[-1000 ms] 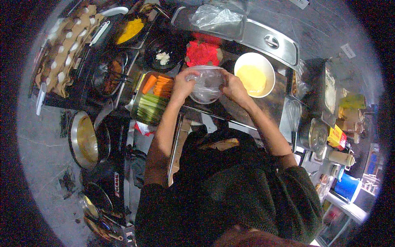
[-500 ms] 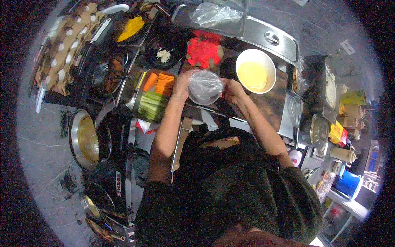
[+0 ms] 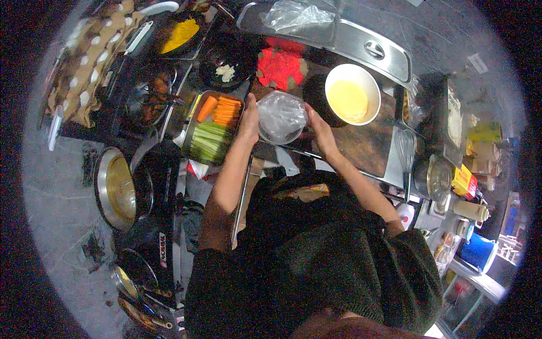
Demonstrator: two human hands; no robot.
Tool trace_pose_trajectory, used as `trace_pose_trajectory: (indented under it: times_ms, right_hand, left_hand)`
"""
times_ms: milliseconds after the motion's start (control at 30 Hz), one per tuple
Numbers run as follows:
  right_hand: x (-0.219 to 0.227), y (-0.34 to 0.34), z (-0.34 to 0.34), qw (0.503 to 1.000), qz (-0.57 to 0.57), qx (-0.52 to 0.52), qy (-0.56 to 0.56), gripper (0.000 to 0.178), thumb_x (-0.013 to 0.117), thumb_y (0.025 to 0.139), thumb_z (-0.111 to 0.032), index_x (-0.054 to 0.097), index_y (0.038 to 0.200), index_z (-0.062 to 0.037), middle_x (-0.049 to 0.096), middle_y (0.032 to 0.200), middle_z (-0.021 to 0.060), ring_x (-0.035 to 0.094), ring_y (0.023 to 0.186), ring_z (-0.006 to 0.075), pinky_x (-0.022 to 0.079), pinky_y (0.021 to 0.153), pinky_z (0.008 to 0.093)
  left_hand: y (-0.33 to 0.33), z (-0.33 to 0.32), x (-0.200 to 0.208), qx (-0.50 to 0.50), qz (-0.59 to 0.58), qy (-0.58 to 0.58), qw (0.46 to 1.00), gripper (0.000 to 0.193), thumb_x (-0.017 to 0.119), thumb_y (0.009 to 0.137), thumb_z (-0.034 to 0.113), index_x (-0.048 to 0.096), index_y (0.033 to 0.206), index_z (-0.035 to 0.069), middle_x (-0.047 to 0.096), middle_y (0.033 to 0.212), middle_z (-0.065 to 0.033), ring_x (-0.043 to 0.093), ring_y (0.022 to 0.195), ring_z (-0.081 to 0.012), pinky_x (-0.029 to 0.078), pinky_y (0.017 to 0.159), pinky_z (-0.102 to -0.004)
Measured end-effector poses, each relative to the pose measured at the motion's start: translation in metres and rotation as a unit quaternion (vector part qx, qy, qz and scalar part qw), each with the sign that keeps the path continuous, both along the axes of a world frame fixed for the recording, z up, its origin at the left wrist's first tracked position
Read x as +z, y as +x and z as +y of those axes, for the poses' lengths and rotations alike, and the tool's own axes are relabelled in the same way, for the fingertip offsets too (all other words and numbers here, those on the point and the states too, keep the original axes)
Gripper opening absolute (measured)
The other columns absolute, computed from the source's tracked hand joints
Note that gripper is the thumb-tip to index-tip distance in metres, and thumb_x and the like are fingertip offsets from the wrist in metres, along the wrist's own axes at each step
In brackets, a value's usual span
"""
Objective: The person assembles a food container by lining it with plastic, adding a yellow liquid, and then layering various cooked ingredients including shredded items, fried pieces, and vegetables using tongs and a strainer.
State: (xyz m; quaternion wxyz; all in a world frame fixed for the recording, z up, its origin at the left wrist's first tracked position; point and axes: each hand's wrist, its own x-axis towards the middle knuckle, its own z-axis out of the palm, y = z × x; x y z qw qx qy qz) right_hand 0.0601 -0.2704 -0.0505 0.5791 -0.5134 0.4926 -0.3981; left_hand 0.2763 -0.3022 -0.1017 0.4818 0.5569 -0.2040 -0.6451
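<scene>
Bowl (image 3: 284, 139) with plastic (image 3: 279, 113) sits between left hand (image 3: 249, 121) and right hand (image 3: 321, 131), both uncurled, near tray (image 3: 191, 121) of carrots (image 3: 226, 111).

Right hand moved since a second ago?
Yes: the right hand has shifted down the picture, judged against the white bowl, which holds its place.

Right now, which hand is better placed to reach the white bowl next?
Right, I'd say: the right hand is nearer the white bowl. The left hand is across the clear plastic, beside the carrots.
</scene>
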Motion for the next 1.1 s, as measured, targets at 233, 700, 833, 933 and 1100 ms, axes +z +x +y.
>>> trace_pose_trajectory:
  times_ms: [233,700,833,933,1100]
  right_hand:
    - [0.014,-0.003,-0.007,0.927,0.282,-0.093,-0.228,0.051,0.046,0.091,-0.03,0.034,0.131,0.0003,0.036,0.133,0.0214,0.038,0.122,0.0345,0.031,0.102,0.0381]
    - [0.035,-0.034,0.0,0.948,0.219,0.117,-0.198,0.066,0.079,0.063,-0.029,0.043,0.112,-0.0028,0.05,0.108,0.0153,0.049,0.106,0.0291,0.041,0.089,0.0377]
    - [0.024,-0.039,0.001,0.966,0.189,0.102,-0.144,0.046,0.074,0.07,-0.024,0.047,0.099,-0.0017,0.055,0.099,0.0131,0.052,0.098,0.0263,0.042,0.086,0.0367]
    - [0.003,-0.045,0.002,0.995,-0.001,0.079,-0.064,0.028,0.069,0.074,-0.014,0.049,0.09,-0.0022,0.057,0.095,0.0115,0.055,0.09,0.0217,0.045,0.08,0.0339]
    - [0.007,-0.035,0.01,0.982,0.105,0.016,-0.156,0.018,0.064,0.076,-0.002,0.053,0.09,-0.0031,0.059,0.093,0.0102,0.058,0.085,0.0189,0.046,0.076,0.031]
  left_hand:
    - [-0.01,0.004,0.056,-0.001,-0.09,0.014,0.996,0.064,0.035,0.087,0.06,0.054,0.112,0.004,0.057,0.107,-0.0093,0.055,0.092,-0.0211,0.045,0.077,-0.0332]
    - [0.005,0.039,0.105,-0.273,-0.512,-0.35,0.735,0.072,0.08,0.054,0.038,0.053,0.113,0.008,0.05,0.109,-0.0125,0.047,0.107,-0.0323,0.039,0.091,-0.0405]
    - [0.004,0.042,0.099,-0.275,-0.512,-0.347,0.736,0.055,0.077,0.06,0.036,0.056,0.103,0.009,0.052,0.098,-0.0103,0.052,0.095,-0.0308,0.043,0.081,-0.0399]
    - [0.001,0.043,0.098,-0.269,-0.494,-0.372,0.738,0.037,0.074,0.067,0.03,0.06,0.095,0.009,0.052,0.095,-0.0091,0.054,0.089,-0.0286,0.044,0.077,-0.0386]
    - [-0.01,0.05,0.081,-0.177,-0.527,-0.414,0.721,0.019,0.07,0.071,0.017,0.063,0.088,0.011,0.053,0.091,-0.0075,0.057,0.084,-0.0241,0.046,0.067,-0.0345]
